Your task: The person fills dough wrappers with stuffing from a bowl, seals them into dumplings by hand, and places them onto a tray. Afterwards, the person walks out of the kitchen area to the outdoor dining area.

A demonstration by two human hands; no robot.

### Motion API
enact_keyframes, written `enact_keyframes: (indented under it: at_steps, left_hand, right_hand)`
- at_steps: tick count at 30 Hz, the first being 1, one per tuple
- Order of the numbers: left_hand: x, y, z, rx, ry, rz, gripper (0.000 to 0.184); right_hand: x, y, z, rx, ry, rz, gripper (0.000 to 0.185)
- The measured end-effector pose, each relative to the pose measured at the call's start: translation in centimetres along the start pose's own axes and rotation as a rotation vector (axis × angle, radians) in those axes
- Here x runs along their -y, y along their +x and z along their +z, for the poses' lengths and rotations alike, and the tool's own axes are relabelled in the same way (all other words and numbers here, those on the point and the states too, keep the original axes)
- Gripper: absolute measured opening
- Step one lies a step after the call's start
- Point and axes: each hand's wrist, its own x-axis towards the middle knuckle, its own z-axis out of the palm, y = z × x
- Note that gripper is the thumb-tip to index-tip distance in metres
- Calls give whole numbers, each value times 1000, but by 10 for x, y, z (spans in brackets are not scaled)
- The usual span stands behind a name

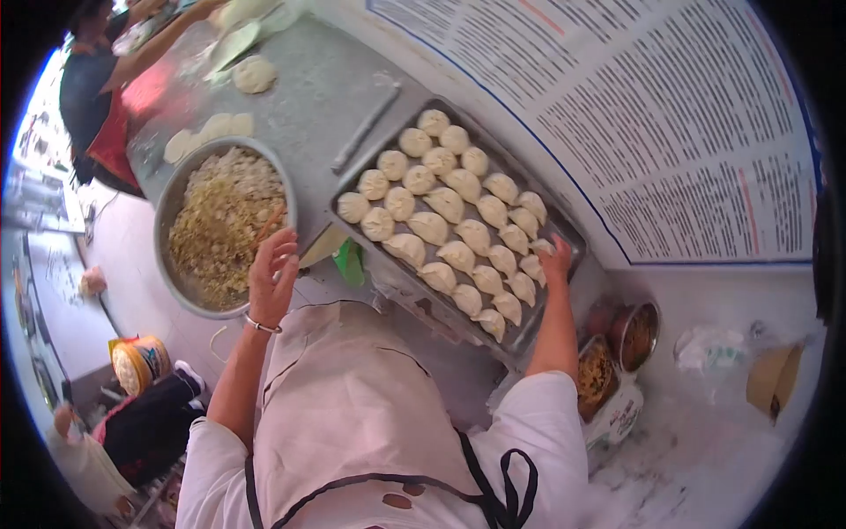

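Note:
My left hand point(271, 275) is at the right rim of a large metal bowl point(289, 189) of chopped filling point(220, 212); its fingers are parted and loosely bent. A thin orange-brown stick point(270, 224) lies in the filling near its fingertips. Over the right end of a metal tray point(577, 240), my right hand point(555, 263) has its fingers on a dumpling point(541, 247), partly hidden by them. Rows of uncooked dough pieces fill the tray: round pleated buns point(399, 204) on the left, crescent dumplings point(456, 257) on the right.
Flat dough rounds point(216, 128) and a dough lump point(254, 75) lie on the floured worktop point(308, 97). A co-worker point(88, 97) stands at its far left. Containers of brown food point(634, 339) sit right of the tray, below a printed wall poster point(679, 132). Another person point(132, 432) is lower left.

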Motion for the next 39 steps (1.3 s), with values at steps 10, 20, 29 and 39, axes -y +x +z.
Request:
enact_keyframes:
  at_steps: [10, 20, 29, 39]
  left_hand:
    - [3, -33, -127, -111, 99, 46, 41]
    - [28, -37, -229, -183, 105, 36, 41]
    - [33, -10, -228, -378, 64, -98, 35]
    - [33, 9, -210, -620, 52, -279, 33]
  right_hand:
    - [218, -30, 28, -120, 241, -109, 40]
    - [537, -43, 91, 233, 698, -556, 23]
    - [769, 31, 234, 659, 400, -1115, 29]
    - [898, -14, 360, 700, 147, -1635, 30]
